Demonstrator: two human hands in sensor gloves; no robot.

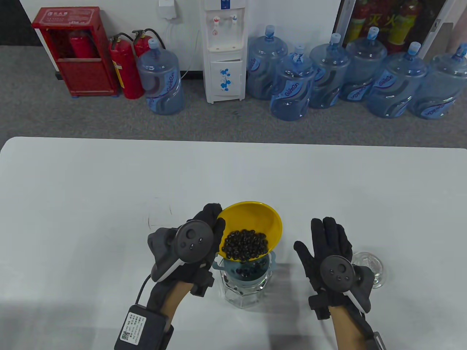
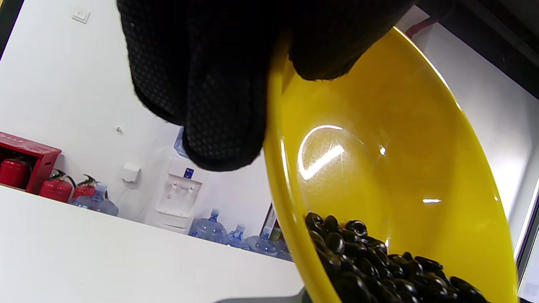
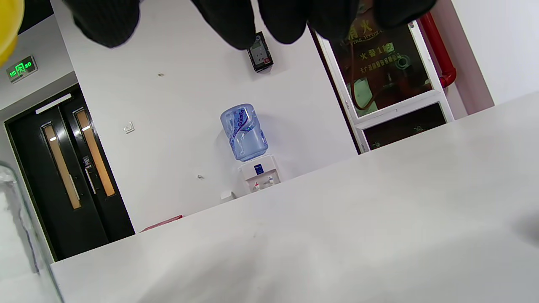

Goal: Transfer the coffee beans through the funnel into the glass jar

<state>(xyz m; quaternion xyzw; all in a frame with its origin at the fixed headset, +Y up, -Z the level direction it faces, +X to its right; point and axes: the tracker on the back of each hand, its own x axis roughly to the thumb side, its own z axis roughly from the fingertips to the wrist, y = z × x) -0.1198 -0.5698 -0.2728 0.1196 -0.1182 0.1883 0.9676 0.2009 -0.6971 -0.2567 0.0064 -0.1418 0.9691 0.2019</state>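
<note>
My left hand point(image 1: 209, 228) grips the rim of a yellow bowl point(image 1: 261, 218) and holds it tilted over a blue funnel point(image 1: 268, 268). The funnel sits in the mouth of a clear glass jar point(image 1: 242, 293). Dark coffee beans point(image 1: 246, 245) lie gathered at the bowl's low edge, and some beans show in the funnel. In the left wrist view my fingers point(image 2: 210, 84) pinch the bowl's rim point(image 2: 273, 147) above the beans point(image 2: 379, 265). My right hand point(image 1: 326, 242) lies open and flat to the right of the jar, holding nothing.
A clear glass lid point(image 1: 368, 264) lies on the white table point(image 1: 91, 200) just right of my right hand. The jar's glass edge point(image 3: 17, 219) shows at the left of the right wrist view. Water bottles and fire extinguishers stand on the floor beyond the table.
</note>
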